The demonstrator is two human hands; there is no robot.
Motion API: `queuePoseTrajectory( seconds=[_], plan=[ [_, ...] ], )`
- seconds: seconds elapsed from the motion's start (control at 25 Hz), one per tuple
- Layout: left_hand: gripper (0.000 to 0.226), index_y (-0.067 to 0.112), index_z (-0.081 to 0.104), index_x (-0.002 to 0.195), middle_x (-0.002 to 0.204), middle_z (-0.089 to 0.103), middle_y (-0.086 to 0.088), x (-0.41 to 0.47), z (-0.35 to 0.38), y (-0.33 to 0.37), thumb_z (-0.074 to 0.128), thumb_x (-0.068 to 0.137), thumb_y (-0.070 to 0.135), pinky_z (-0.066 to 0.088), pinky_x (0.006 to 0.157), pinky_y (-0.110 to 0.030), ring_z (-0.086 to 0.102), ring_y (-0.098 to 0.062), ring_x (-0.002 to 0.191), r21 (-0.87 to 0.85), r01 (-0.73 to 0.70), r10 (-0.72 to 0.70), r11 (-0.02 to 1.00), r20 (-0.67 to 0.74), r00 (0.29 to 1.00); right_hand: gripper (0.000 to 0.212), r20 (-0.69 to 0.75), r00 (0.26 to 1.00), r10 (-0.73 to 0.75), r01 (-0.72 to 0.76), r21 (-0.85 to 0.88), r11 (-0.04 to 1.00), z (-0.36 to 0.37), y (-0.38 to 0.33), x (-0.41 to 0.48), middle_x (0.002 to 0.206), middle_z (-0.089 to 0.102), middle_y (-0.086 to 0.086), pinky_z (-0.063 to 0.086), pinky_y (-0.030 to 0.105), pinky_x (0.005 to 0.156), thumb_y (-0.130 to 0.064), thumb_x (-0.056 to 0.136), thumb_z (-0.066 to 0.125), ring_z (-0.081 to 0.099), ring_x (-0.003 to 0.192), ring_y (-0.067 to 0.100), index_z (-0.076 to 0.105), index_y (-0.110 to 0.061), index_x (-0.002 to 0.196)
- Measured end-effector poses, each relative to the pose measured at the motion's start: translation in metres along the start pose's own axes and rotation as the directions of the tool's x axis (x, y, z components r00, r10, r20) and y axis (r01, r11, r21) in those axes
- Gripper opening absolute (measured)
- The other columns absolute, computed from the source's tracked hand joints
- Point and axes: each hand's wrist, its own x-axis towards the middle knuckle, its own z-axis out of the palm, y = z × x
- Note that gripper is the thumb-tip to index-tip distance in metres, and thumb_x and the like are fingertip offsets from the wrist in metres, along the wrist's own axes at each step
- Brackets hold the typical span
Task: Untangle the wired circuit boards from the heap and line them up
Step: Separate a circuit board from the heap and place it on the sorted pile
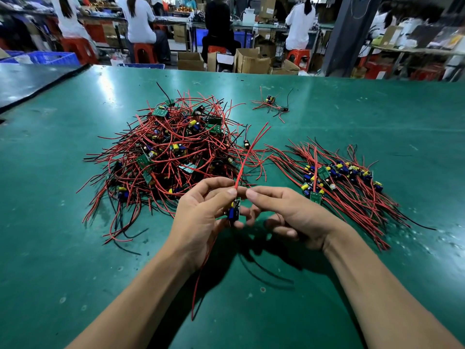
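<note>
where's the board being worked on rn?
Head view, centre foreground: the board is pinched in the left hand, right hand beside it, above the green table; the heap lies beyond on the left, the lined-up boards on the right.

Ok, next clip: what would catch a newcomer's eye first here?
The big heap of red and black wires with small circuit boards, left of centre on the green table. Next, the left hand and right hand up front, the left pinching one board by its red wires, and the combed-out row to the right.
</note>
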Motion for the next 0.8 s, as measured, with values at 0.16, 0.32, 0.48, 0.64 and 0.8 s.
queuePoseTrajectory(
  seconds=[0.16,0.32,0.48,0.64,0.8],
  plan=[
    [0.012,0.007,0.060,0.096,0.074,0.070,-0.007,0.002,-0.001,-0.002,0.065,0.086,0.002,0.044,0.038,-0.022,0.062,-0.019,0.046,0.068,0.010,-0.009,0.998,-0.017,1.000,0.032,-0.156,0.977,-0.144,0.149,0.021,0.989,0.007,0.008,0.010,0.068,0.059,-0.008,0.024,0.013,0.032,-0.044,0.075,0.078,0.031,0.039,0.002,0.078,-0.026,0.101],
    [0.012,0.010,0.059,0.092,0.079,0.072,-0.009,0.002,-0.002,-0.009,0.068,0.086,0.005,0.043,0.045,-0.022,0.057,-0.017,0.046,0.197,0.027,-0.025,0.980,-0.011,1.000,0.033,-0.267,0.934,-0.237,0.228,-0.064,0.972,0.007,0.014,0.014,0.070,0.064,0.000,0.024,0.014,0.034,-0.038,0.081,0.074,0.033,0.038,0.005,0.076,-0.008,0.096],
    [0.011,0.003,0.057,0.097,0.081,0.074,-0.011,0.004,-0.001,-0.011,0.063,0.089,0.000,0.048,0.044,-0.023,0.061,-0.019,0.048,0.238,0.065,-0.071,0.969,0.018,0.997,0.026,-0.328,0.918,-0.222,0.200,-0.101,0.975,0.006,0.017,0.016,0.061,0.048,0.000,0.022,0.018,0.038,-0.033,0.092,0.068,0.031,0.041,0.007,0.076,-0.009,0.097],
    [0.009,0.000,0.062,0.098,0.076,0.072,-0.011,0.004,0.000,-0.013,0.063,0.089,-0.004,0.051,0.045,-0.025,0.067,-0.021,0.053,0.276,0.094,-0.106,0.957,0.027,0.994,0.026,-0.346,0.921,-0.181,0.173,-0.054,0.983,0.010,0.019,0.017,0.052,0.044,-0.003,0.034,0.020,0.041,-0.034,0.098,0.061,0.037,0.041,0.010,0.077,-0.014,0.100],
    [0.009,0.004,0.074,0.091,0.075,0.070,-0.011,0.003,-0.001,-0.017,0.065,0.091,0.005,0.053,0.048,-0.024,0.068,-0.022,0.056,0.363,0.027,-0.038,0.931,0.024,0.999,0.030,-0.309,0.929,-0.202,0.118,-0.270,0.956,0.009,0.018,0.017,0.083,0.075,0.012,0.058,0.038,0.070,-0.038,0.097,0.063,0.068,0.068,0.020,0.076,-0.011,0.095]
  ],
)
